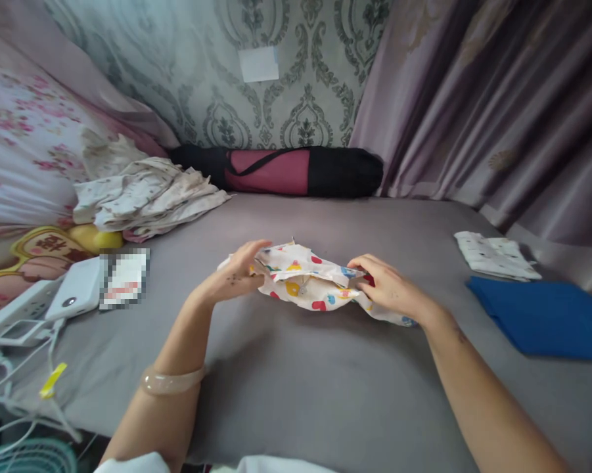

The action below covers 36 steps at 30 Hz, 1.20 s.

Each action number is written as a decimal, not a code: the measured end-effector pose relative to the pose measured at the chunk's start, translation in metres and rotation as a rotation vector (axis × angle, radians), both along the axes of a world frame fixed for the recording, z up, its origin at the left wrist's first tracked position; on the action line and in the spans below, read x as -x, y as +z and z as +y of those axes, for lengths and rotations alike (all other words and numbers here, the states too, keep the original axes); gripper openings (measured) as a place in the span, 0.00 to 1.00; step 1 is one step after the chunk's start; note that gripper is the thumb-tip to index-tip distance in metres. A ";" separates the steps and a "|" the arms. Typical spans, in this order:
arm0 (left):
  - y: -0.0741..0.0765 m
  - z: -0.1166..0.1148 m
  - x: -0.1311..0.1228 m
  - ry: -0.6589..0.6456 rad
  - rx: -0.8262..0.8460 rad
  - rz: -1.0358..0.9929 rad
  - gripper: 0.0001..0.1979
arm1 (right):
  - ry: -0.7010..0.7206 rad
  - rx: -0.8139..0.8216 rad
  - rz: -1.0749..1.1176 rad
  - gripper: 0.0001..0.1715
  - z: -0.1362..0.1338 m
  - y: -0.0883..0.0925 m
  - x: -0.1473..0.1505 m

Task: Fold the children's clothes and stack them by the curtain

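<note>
A white cloth [320, 299] printed with red, yellow and blue shapes is held up in front of me, partly folded and gathered. Its exact kind I cannot make out. My left hand [236, 276] grips its left end, thumb and fingers pinching the fabric. At the right end, my right hand [389, 286] has its fingers closed round another part of the cloth, and a corner hangs below that hand. Between the two hands the fabric sags, with an open fold along the top. A pale bangle [172, 382] circles my left forearm.
The grey sheet [335, 394] lies under everything. To the right are a folded white cloth [495, 255] and a folded blue cloth [546, 318]. Crumpled fabric [152, 194], a power bank [79, 288] and a power strip [17, 309] with cables lie left. A black-and-pink bag [276, 172] lies at the wall.
</note>
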<state>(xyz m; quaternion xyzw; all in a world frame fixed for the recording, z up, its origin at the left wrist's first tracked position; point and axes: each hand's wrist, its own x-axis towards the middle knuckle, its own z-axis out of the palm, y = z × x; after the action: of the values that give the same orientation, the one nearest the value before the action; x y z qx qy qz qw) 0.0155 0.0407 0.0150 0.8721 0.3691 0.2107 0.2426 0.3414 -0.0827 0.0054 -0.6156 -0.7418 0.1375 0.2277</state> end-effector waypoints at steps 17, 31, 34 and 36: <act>-0.017 0.013 -0.013 0.028 0.046 -0.216 0.13 | -0.173 -0.108 0.110 0.15 0.004 -0.003 0.020; 0.071 0.035 -0.007 -0.060 0.014 -0.272 0.17 | -0.220 -0.283 0.137 0.16 0.002 0.087 -0.011; 0.114 0.037 -0.008 -0.049 -0.116 -0.306 0.16 | -0.230 -0.374 0.061 0.15 0.008 0.121 -0.015; 0.140 0.041 -0.009 -0.046 -0.216 -0.324 0.15 | -0.239 -0.423 0.015 0.15 0.012 0.146 -0.017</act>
<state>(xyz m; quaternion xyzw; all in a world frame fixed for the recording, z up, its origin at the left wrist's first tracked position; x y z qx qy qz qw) 0.0245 0.0817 0.1553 0.8558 0.2805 0.3812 0.2089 0.3586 -0.0711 0.1511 -0.6365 -0.6744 -0.0443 0.3717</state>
